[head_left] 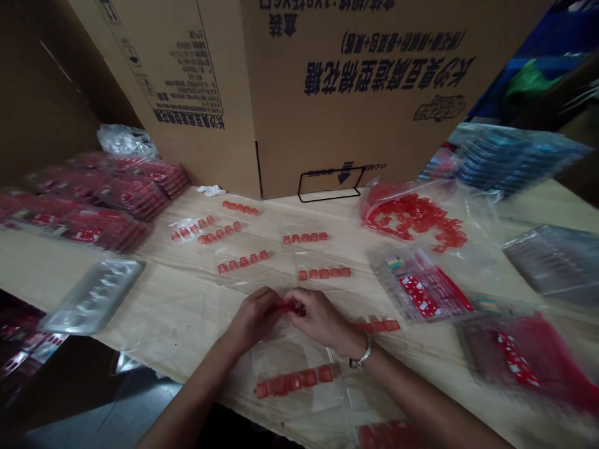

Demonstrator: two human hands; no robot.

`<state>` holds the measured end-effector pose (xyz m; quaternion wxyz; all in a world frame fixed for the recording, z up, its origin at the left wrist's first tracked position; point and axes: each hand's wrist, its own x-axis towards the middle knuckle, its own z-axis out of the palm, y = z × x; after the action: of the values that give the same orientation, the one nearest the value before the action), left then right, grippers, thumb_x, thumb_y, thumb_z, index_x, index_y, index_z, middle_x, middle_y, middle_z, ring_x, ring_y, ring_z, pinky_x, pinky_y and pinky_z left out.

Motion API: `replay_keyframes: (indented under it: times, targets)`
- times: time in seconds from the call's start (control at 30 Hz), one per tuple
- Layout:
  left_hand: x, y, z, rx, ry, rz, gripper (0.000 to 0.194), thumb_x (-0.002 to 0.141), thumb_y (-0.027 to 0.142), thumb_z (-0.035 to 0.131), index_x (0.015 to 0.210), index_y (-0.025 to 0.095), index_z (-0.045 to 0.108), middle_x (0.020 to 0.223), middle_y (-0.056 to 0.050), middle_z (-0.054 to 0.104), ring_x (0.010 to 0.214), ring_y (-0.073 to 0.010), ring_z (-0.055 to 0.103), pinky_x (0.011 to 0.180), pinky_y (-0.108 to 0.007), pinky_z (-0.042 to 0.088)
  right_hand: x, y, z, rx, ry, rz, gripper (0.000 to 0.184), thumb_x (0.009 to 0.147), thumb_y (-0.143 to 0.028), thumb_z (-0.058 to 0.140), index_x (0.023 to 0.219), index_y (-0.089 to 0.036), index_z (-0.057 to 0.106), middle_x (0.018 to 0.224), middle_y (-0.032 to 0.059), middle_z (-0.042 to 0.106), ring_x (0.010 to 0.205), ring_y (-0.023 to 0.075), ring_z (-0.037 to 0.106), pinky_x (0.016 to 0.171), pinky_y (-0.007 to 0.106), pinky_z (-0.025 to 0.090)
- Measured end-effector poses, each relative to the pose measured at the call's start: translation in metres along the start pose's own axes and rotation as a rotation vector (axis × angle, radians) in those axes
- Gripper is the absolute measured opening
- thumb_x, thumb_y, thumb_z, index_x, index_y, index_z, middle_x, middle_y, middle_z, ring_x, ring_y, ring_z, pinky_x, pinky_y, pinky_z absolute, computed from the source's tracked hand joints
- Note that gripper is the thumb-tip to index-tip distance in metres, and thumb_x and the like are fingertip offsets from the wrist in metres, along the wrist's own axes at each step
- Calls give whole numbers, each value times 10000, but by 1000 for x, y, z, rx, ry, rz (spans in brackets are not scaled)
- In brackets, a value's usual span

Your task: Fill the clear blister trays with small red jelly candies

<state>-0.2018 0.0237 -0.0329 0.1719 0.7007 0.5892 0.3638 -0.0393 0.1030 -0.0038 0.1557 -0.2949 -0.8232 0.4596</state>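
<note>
Where the hands meet: a small red translucent piece (291, 306) is pinched between the fingertips of both hands, and most of it is hidden by them.
Left hand (255, 319): curled inward, its fingers pressed against the right hand's fingers around the piece.
Right hand (321, 321): bent over the same piece, knuckles up, with a silver bangle (361, 353) around the wrist.
Below the hands: a strip of red squares (294, 381) lies on a clear plastic sleeve (281, 355).
Beside the right hand: a shorter red strip (378, 326) lies on the table, near the fingers.
Ahead on the table: six rows of red squares (304, 237) lie well apart from the hands.
Upper right: a clear bag of loose red pieces (414, 218).
Far right: a blurred red-and-white pack (421, 293) and a grey plastic tray (556, 259).
Left side: a silver plastic tray (91, 296) and stacked red packs (98, 193).
Behind: a cardboard carton (374, 93) printed in black, upside down in this view, stands at the back of the pale wooden table (154, 330).
</note>
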Motion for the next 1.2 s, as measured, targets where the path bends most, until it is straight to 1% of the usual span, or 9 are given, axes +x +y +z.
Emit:
replay_keyframes:
  times: [0.17, 0.3, 0.5, 0.6, 0.67, 0.77, 0.87, 1.07, 1.2]
  targets:
    - [29, 7, 10, -1, -66, 30, 166, 839, 151, 542, 676, 178, 546, 731, -17, 580, 686, -132, 549, 621, -230, 434, -7, 9, -13, 31, 92, 56, 159, 754, -51, 561, 832, -172, 628, 745, -6, 654, 671, 124, 591, 605, 216, 421]
    - [31, 7, 6, 30, -92, 30, 164, 807, 115, 551, 658, 182, 559, 672, -13, 578, 685, -153, 537, 660, -265, 430, -14, 13, -23, 107, 125, 124, 132, 762, -107, 582, 857, -169, 649, 786, 10, 662, 700, 131, 596, 640, 239, 438]
    - [25, 7, 1, 13, -63, -3, 107, 790, 131, 565, 706, 183, 605, 790, -52, 633, 788, -181, 593, 701, -290, 480, -14, 15, -22, 647, 2, 307, 225, 718, -318, 699, 887, -174, 666, 754, 0, 659, 662, 117, 588, 633, 251, 450]
    - [21, 23, -1, -157, 60, -48, 58, 764, 202, 636, 816, 185, 654, 950, -87, 655, 903, -207, 614, 756, -313, 500, -15, 11, -22, 826, 34, 341, 319, 631, -391, 774, 828, -175, 648, 736, -15, 649, 639, 103, 582, 623, 241, 450]
    - [15, 36, -1, -374, 89, -138, 101, 787, 241, 640, 866, 186, 670, 882, -69, 677, 808, -181, 632, 702, -289, 504, -17, 7, -22, 856, 32, 341, 329, 609, -406, 789, 772, -170, 629, 696, -25, 632, 615, 96, 569, 610, 235, 441]
    - [4, 51, 2, -742, 98, -339, 83, 778, 254, 667, 807, 177, 679, 737, -29, 682, 672, -139, 627, 640, -247, 495, -23, -2, -21, 768, -7, 324, 297, 650, -409, 758, 736, -163, 617, 661, -26, 612, 597, 94, 540, 588, 229, 416]
    - [-10, 58, 4, -956, 115, -492, 127, 683, 241, 764, 758, 168, 693, 697, -11, 674, 653, -118, 616, 630, -214, 481, -33, -12, -20, 599, -46, 307, 220, 692, -350, 720, 730, -155, 629, 639, -30, 582, 577, 81, 476, 538, 204, 352]
    - [-35, 70, 5, -1119, 87, -596, 175, 639, 251, 795, 767, 182, 698, 691, 2, 655, 638, -113, 602, 616, -215, 478, -51, -24, -7, 638, -127, 341, 225, 683, -364, 680, 675, -157, 591, 576, -42, 534, 523, 73, 423, 495, 199, 314]
    - [-36, 75, 0, -987, 130, -565, 155, 669, 282, 753, 764, 178, 688, 701, -11, 636, 653, -137, 606, 615, -244, 483, -51, -25, 1, 810, -90, 392, 284, 675, -428, 692, 656, -170, 577, 598, -35, 552, 564, 92, 475, 549, 217, 373]
